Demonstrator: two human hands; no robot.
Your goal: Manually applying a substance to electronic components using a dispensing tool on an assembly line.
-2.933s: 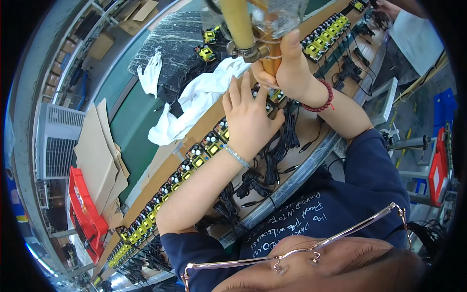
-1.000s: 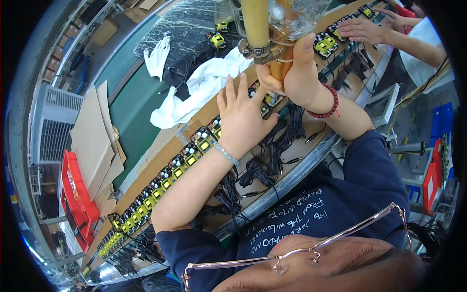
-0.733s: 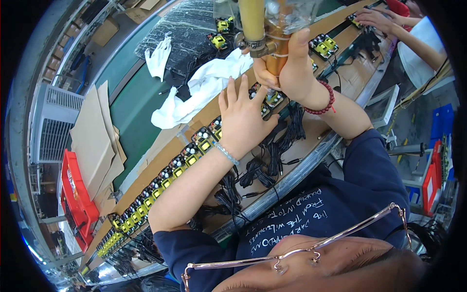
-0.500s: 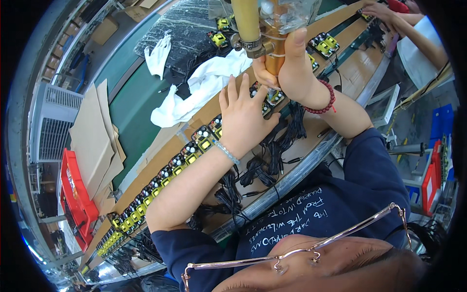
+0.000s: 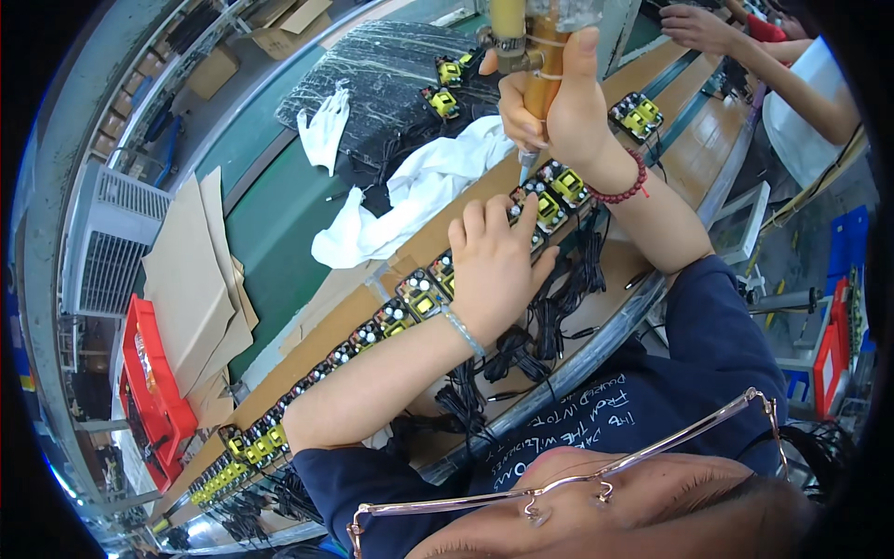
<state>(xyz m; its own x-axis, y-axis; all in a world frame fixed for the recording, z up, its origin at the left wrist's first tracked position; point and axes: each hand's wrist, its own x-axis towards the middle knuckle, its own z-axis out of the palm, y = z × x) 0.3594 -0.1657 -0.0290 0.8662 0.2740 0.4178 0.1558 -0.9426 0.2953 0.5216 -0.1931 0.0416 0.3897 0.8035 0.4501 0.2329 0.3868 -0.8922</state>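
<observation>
My right hand (image 5: 570,116) is closed around the amber barrel of a glue dispenser (image 5: 542,88), which hangs nearly upright with a hose clamp and a yellow tube beside it. Its thin pale nozzle (image 5: 527,168) points down at the row of circuit boards, close above them; whether it touches cannot be made out. My left hand (image 5: 492,270) lies over the row with fingers apart, fingertips on or just above the boards near the nozzle. Small boards with yellow transformers (image 5: 416,292) stand side by side in a long diagonal line, partly hidden by my left forearm.
Bundled black cables (image 5: 517,359) lie along the near edge. Beyond the row are a white cloth (image 5: 410,200), a white glove (image 5: 324,130) and a dark slab (image 5: 372,79). Cardboard sheets (image 5: 191,279) and a red bin (image 5: 154,401) stand left. A co-worker's hand (image 5: 694,28) is far right.
The view has shifted a little. My right hand has raised the dispenser relative to the boards, and its nozzle now shows. My left hand has slid slightly nearer along the row.
</observation>
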